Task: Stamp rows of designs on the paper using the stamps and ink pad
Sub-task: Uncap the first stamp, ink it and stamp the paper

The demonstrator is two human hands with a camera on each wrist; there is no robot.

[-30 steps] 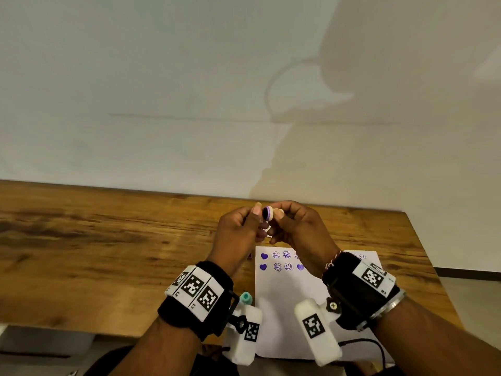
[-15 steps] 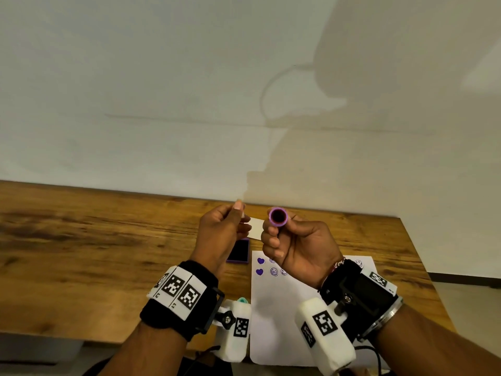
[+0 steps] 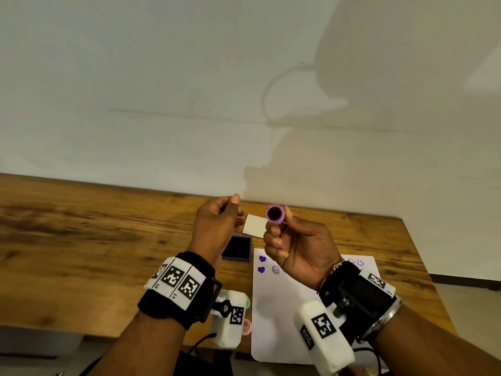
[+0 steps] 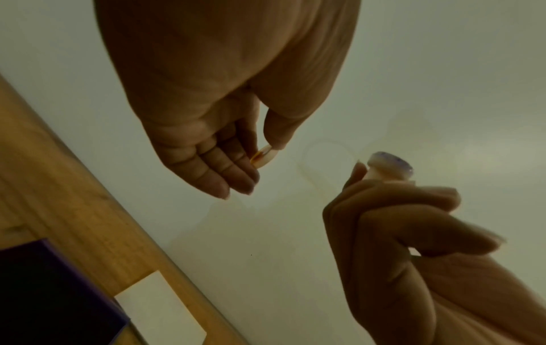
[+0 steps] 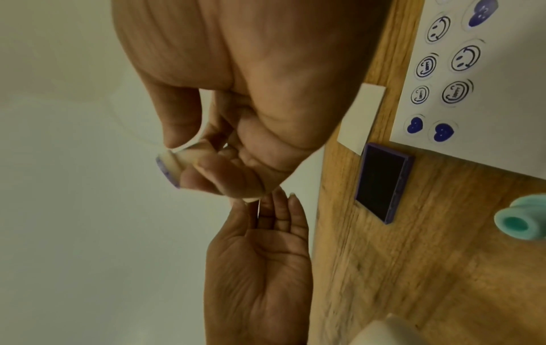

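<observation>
My right hand [image 3: 276,226] holds a small round stamp [image 3: 275,213] upright above the table, its purple inked face turned toward me. In the right wrist view its fingers [image 5: 224,177] curl round the stamp [image 5: 168,170]. Beside it, my left hand [image 3: 235,210] is raised and pinches a small pale cap [image 4: 263,156] between thumb and fingertips. On the table below lie the dark ink pad [image 3: 236,250] in its purple frame and the white paper [image 3: 284,316], which has two rows of purple hearts and smiley faces [image 5: 461,58] along its far edge.
A white card [image 3: 254,226] lies behind the ink pad. A teal stamp [image 5: 520,217] and a pink stamp [image 3: 246,325] sit near the table's front edge, left of the paper. A white wall rises behind the wooden table [image 3: 81,240].
The hands were together at the stamp a second ago. They have drawn apart, the left one taking the small cap away to the left, and the right one has turned the stamp's face toward me.
</observation>
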